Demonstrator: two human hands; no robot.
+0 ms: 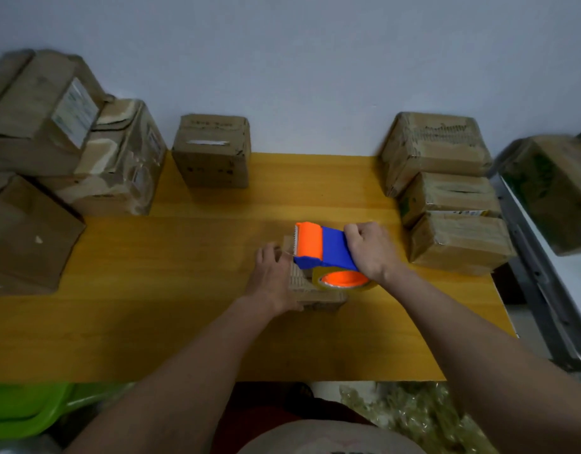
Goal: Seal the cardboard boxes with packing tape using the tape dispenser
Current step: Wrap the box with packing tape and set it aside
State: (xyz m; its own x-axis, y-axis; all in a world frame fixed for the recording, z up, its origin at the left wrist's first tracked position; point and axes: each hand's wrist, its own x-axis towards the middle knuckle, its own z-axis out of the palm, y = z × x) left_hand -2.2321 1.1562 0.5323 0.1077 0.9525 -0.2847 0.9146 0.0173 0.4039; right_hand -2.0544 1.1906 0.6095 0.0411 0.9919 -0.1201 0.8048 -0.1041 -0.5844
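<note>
A small cardboard box [318, 298] lies on the yellow wooden table [184, 290], near its middle and mostly covered by my hands. My left hand [271, 276] presses on the box's left side and holds it in place. My right hand [369, 249] grips the blue handle of an orange and blue tape dispenser [322, 247]. The dispenser rests tilted on top of the box, its toothed blade pointing left toward my left fingers. Its roll of clear tape on an orange core [345, 279] faces me.
Cardboard boxes stand piled at the left [46, 132]. One box stands alone at the back [213, 152]. A stack of taped boxes sits at the right [446, 191]. A metal frame [538, 273] runs beside the table's right edge. A green plastic object [23, 411] is below left.
</note>
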